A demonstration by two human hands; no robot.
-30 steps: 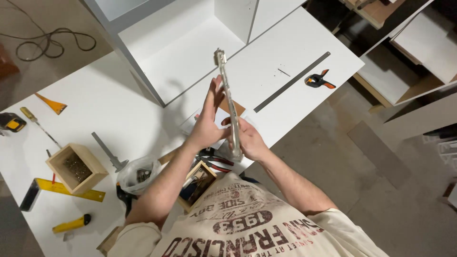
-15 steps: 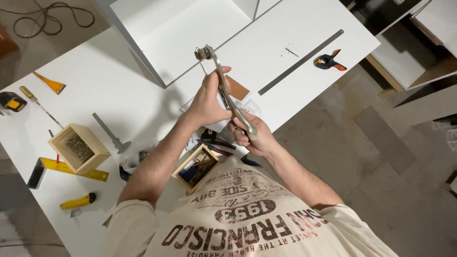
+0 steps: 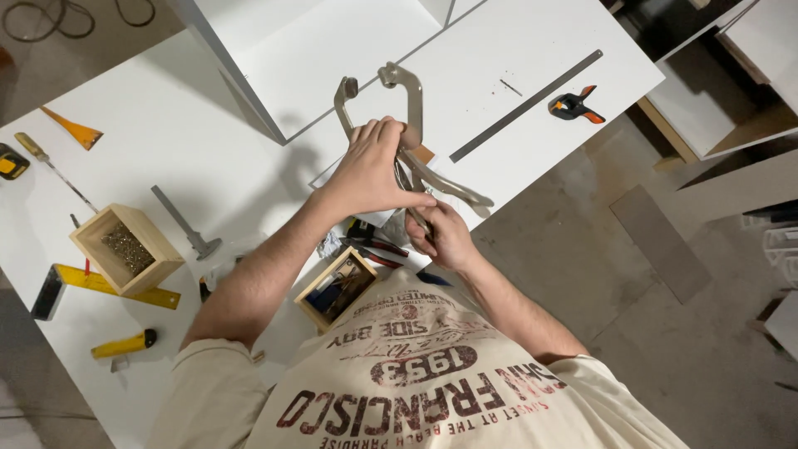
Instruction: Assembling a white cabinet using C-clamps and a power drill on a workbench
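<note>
While both hands are busy with it above the white surface [image 3: 166,150], the metal locking clamp [image 3: 407,141] is held up in the air, its two curved arms reaching toward the open white cabinet box [image 3: 332,50] that lies on the surface. The left hand [image 3: 374,170] is wrapped over the clamp's middle, fingers curled tight around the body just below the arms. The right hand [image 3: 445,237] grips the lower handles, thumb and fingers closed round them near the person's chest. From where I stand the arms look spread, with nothing caught between their tips, so the clamp is not yet fastened to any panel; I would judge the work to be at the stage of setting or opening the tool, with the actual clamping left to do.

Around them lies the usual clutter: a long steel ruler [image 3: 525,106] and a small orange-and-black spring clamp [image 3: 573,106] farther along the surface, a wooden box of screws [image 3: 125,248] to the left, a grey caliper [image 3: 184,223] beside it, a yellow level [image 3: 108,287], a yellow utility knife [image 3: 123,343], and a second small wooden box [image 3: 339,287] just below the left forearm, with red-handled pliers [image 3: 374,241] near it.
</note>
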